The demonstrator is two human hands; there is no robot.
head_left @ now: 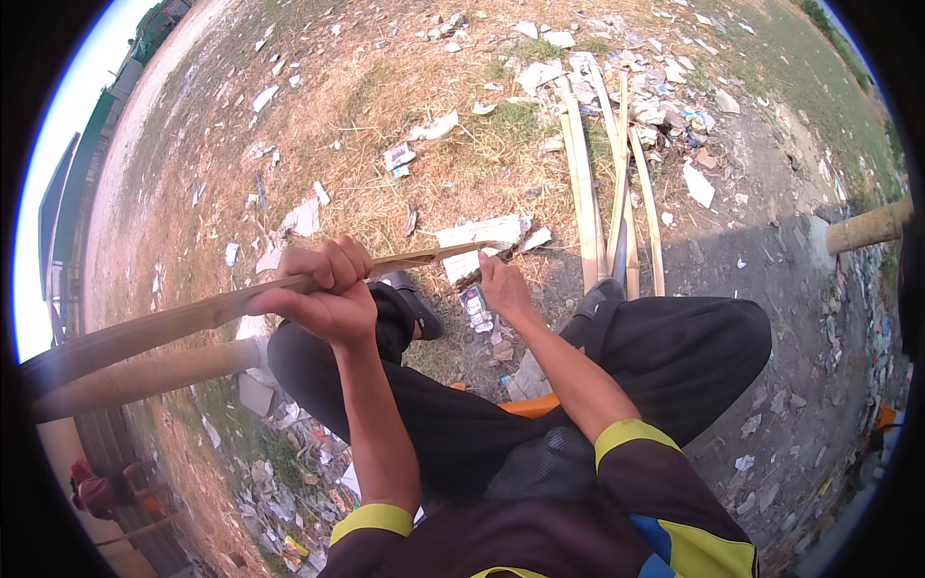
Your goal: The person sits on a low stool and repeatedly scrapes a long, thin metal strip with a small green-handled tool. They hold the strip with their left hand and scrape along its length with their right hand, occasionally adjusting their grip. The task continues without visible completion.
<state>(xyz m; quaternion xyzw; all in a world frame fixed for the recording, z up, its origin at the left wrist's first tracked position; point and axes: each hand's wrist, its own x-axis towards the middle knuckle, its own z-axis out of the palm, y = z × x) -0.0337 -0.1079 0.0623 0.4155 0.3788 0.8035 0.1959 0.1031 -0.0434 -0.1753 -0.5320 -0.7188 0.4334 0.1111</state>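
Observation:
A long split bamboo strip slants across in front of me, from the far left edge toward the middle. My left hand is wrapped round it, thumb lying along the strip. My right hand is closed at the strip's far tip, fingers curled together. A thin dark edge shows beside the right fingers; whether it is a tool in that hand I cannot make out. Beneath the strip's tip lies a whitish slab on the ground. Several pale bamboo strips lie ahead to the right, their near ends by my right shoe.
A thick bamboo pole runs under the held strip at left; another pole juts in from the right. Paper and plastic litter covers dry grass and soil. Something orange shows beneath me. A person in red is at lower left.

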